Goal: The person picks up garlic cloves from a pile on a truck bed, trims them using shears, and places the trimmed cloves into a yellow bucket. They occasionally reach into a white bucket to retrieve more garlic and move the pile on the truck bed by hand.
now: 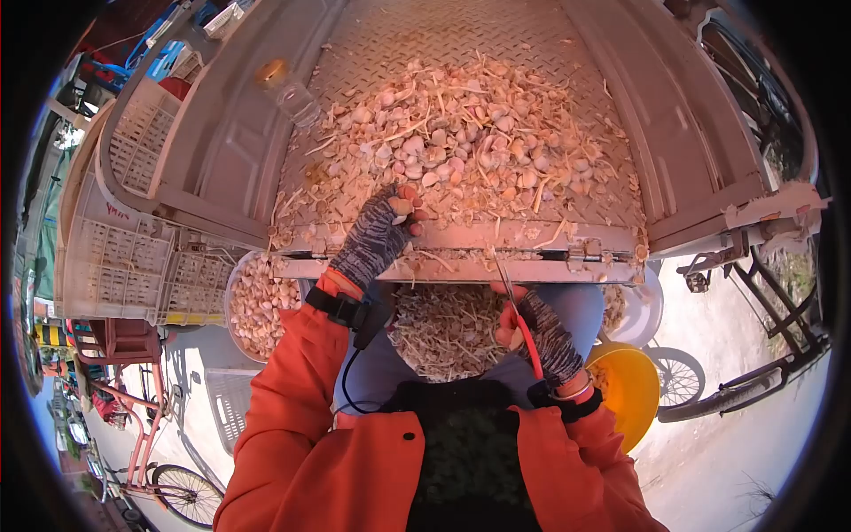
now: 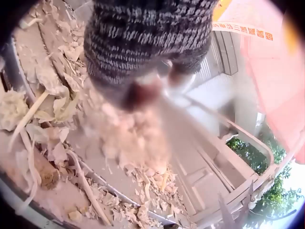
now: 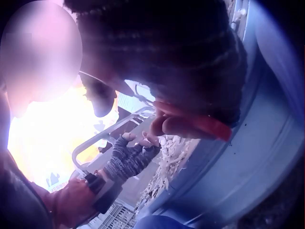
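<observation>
My left hand, in a grey knitted fingerless glove, is over the near edge of a metal truck bed; its fingers are bent, and whether they hold anything is unclear. Just beyond it lies a wide heap of garlic cloves with skins and dry stems. My right hand, gloved alike, grips a red-handled blade, its thin metal end pointing at the bed edge. In the right wrist view the red handle lies against the curled fingers, and the left hand is beyond.
A glass jar stands at the bed's left side. Left of my legs are a basin of garlic and plastic crates. Stems and skins fill the space between my knees. A yellow bucket and a bicycle are on the right.
</observation>
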